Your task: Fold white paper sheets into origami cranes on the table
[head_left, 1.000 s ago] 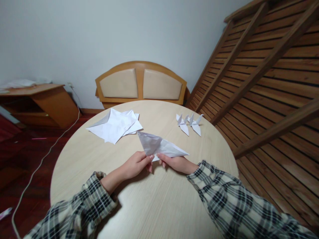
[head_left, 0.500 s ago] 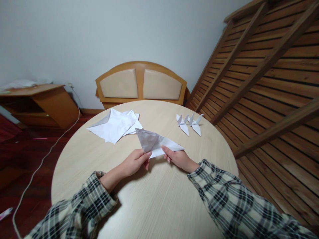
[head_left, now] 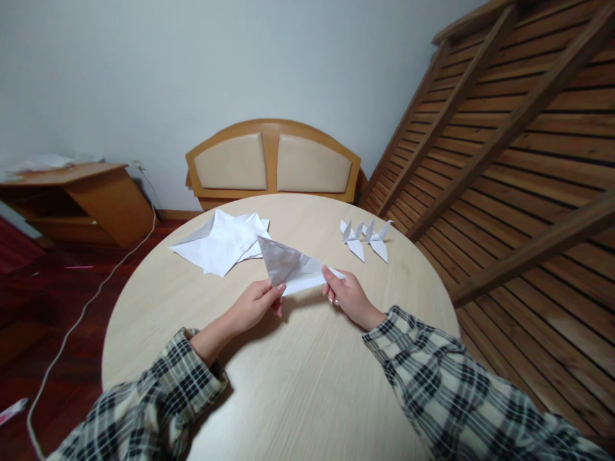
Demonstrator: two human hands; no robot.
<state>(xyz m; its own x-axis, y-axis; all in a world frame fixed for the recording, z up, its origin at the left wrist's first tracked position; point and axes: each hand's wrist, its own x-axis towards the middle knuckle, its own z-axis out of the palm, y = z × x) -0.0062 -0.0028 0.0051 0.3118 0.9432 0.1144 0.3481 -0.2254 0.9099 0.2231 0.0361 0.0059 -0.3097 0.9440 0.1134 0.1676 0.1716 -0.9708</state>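
Above the middle of the round pale wooden table (head_left: pixel 307 384), a creased white paper triangle (head_left: pixel 293 269) is held clear of the top, pinched at its near edge by the left hand (head_left: pixel 254 305) and at its right tip by the right hand (head_left: pixel 348 296), so that it is stretched taut between them.

Round table (head_left: pixel 298 390), pale wood-grain top, near edge cut off by the bottom of the view. On the far-left part lies a loose pile of white sheets (head_left: pixel 218 244), overlapping, corners splayed out. Probably several sheets, can't count them from here. On the far-right part, two small white paper cranes (head_left: pixel 365 238) sit side by side, just beside each other, wings raised. Pile and cranes are well apart.
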